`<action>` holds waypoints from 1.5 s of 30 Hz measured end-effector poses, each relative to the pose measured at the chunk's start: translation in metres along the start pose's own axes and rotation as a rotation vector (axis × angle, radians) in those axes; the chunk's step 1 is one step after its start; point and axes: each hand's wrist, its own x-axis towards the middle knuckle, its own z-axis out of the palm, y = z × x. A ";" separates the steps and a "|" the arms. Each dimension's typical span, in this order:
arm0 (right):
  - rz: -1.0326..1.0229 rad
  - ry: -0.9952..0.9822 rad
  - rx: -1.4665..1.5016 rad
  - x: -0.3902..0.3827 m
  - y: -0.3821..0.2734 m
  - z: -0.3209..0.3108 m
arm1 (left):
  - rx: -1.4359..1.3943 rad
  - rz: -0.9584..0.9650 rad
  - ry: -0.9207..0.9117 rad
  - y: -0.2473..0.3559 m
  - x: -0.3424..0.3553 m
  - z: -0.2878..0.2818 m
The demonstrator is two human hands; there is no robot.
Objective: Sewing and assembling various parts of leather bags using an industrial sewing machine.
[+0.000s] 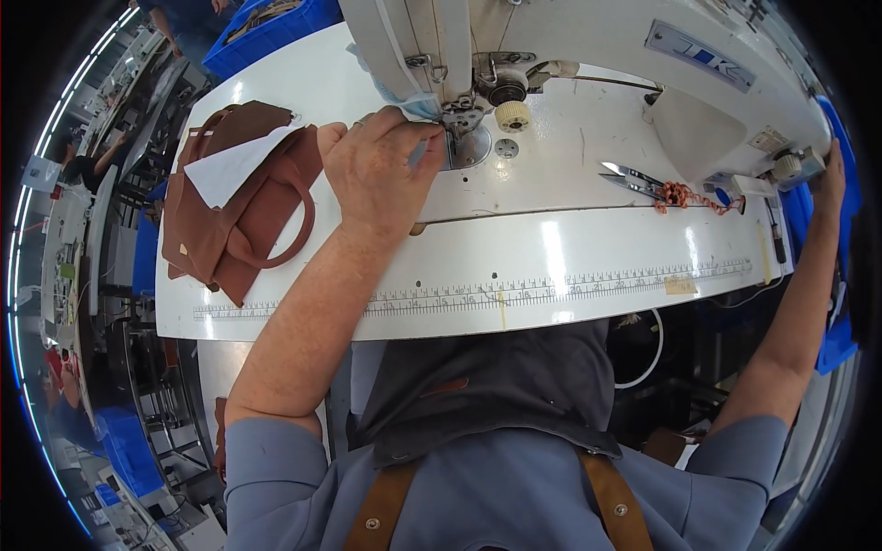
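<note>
One near edge of the white counter [643, 241] runs in a curve before the seated person's dark apron [496, 376], and one printed ruler strip [459, 298] follows just inside it, with one piece of tan tape [680, 286] near its right end. The left forearm crosses both edge and strip; the right arm passes outside the counter's right end. Beyond the strip, a band of glossy white surface stretches from the left forearm to the right side. One brown bag [207, 234] lies to the left, a rounded handle looping over it and one white sheet [231, 172] on top. To the right rests one pair of scissors [629, 176], blades parted, orange wrapping about the handles. The left hand [381, 165] is bent with fingertips beside the needle area; whether it pinches anything cannot be told. The right hand [831, 174] is at the right end of the one sewing machine [588, 32], its fingers and grip hidden. The machine stands across the counter's far part, off-white and scuffed, with one cream ridged wheel [513, 116] and a pale blue piece [418, 104] at its head. Farther left sits one blue bin [241, 57] holding brown things.
</note>
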 end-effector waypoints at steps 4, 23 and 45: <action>0.030 0.046 -0.033 0.003 0.003 -0.001 | -0.010 0.000 -0.021 0.000 0.001 0.000; -0.050 0.143 -0.088 -0.019 -0.002 0.027 | -0.035 -0.068 -0.093 -0.003 -0.003 0.002; -0.079 0.232 -0.094 -0.044 -0.014 0.042 | -0.027 -0.019 -0.047 -0.002 -0.002 0.002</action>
